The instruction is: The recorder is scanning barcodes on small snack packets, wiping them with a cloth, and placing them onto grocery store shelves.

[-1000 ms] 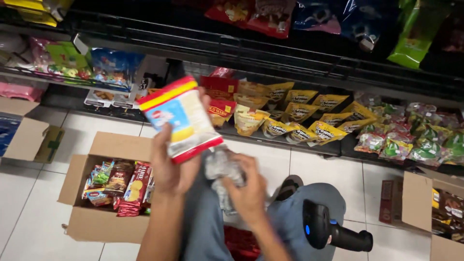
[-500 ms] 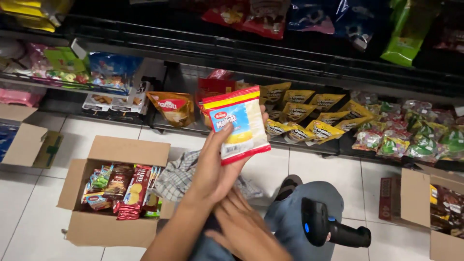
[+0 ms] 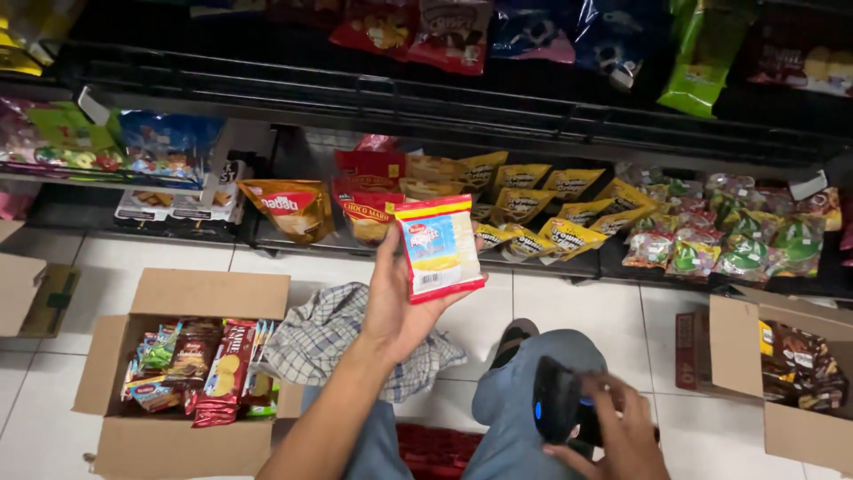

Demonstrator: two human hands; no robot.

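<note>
Item: snack pack (image 3: 439,247), held up in the left hand (image 3: 391,302), above the cloth (image 3: 342,338) and right of the open box (image 3: 187,373). Right hand (image 3: 617,431) gripped the scanner (image 3: 555,400) on the knee (barcode best kept flat, facing out).

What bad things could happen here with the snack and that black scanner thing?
The left hand pinches the snack packet by one edge, so it might slip and fall to the tiled floor. The right hand is only just closing on the black scanner, which rests on the person's knee, so it could slide off if that grip is loose.
</note>
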